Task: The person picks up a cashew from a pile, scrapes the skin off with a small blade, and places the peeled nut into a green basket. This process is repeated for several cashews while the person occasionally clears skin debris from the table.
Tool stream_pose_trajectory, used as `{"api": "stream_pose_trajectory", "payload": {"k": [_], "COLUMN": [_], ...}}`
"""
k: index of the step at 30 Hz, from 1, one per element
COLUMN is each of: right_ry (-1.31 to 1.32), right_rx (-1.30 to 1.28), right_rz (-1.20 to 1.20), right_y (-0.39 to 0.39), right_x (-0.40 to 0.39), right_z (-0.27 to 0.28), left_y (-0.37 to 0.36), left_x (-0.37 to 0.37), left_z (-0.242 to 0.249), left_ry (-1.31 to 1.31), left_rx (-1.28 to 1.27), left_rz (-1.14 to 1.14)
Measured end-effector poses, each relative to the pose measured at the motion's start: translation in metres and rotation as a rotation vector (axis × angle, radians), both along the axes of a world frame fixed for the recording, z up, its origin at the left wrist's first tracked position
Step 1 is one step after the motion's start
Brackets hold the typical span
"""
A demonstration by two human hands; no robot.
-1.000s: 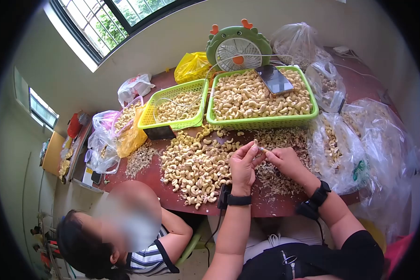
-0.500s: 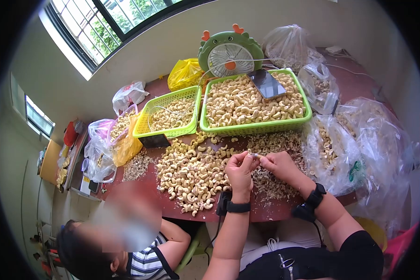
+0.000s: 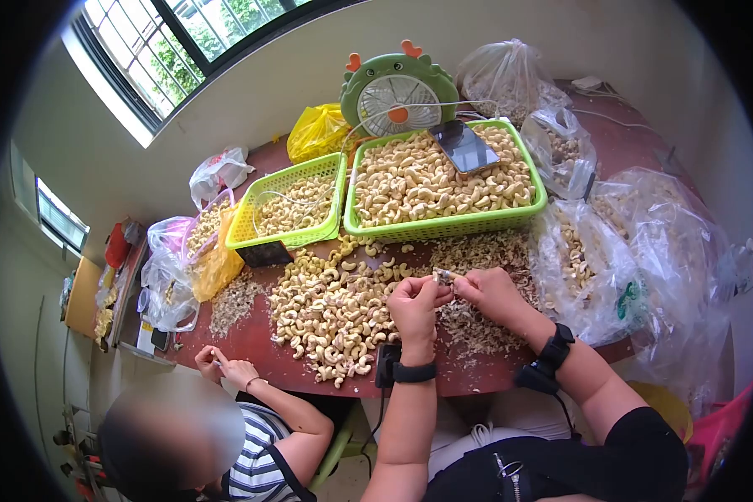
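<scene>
Peeling step: left hand (image 3: 413, 301) and right hand (image 3: 487, 291) both pinch one cashew (image 3: 443, 275) above the table (image 3: 259, 339), seemingly stripping skin; next needs a firm fingertip pull

Green plastic mesh baskets (image 3: 443, 224) are sitting mid-frame on a smooth reddish wooden-looking table (image 3: 259, 343); glossy clear plastic bags (image 3: 644, 251) are crinkling at right, and a glossy-screened phone (image 3: 463, 145) is lying above.

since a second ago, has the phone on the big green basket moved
No. The phone lies on the same far corner of the big green basket, beside the fan. Everything shifts together in the picture, so only the head camera moved.
</scene>
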State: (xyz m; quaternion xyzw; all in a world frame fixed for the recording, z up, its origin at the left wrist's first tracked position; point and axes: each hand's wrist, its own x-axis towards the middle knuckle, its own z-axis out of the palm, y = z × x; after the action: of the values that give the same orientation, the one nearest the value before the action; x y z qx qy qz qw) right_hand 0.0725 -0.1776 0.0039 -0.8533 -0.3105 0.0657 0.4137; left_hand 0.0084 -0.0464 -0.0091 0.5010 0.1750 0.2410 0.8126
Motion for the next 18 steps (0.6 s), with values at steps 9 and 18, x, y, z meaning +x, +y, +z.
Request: {"api": "stream_pose_trajectory", "payload": {"k": [9, 18], "right_ry": [0.071, 0.066], "right_rx": [0.113, 0.12], "right_rz": [0.009, 0.029], "right_y": [0.0001, 0.0], "right_x": [0.0039, 0.0025], "right_z": [-0.0059, -0.0049], "left_y": [0.0039, 0.0043], "left_x": [0.0016, 0.0042], "left_z": [-0.0017, -0.0062], "left_ry": [-0.017, -0.083], "left_rx": [-0.178, -0.202], "left_rz": [-0.045, -0.047]}}
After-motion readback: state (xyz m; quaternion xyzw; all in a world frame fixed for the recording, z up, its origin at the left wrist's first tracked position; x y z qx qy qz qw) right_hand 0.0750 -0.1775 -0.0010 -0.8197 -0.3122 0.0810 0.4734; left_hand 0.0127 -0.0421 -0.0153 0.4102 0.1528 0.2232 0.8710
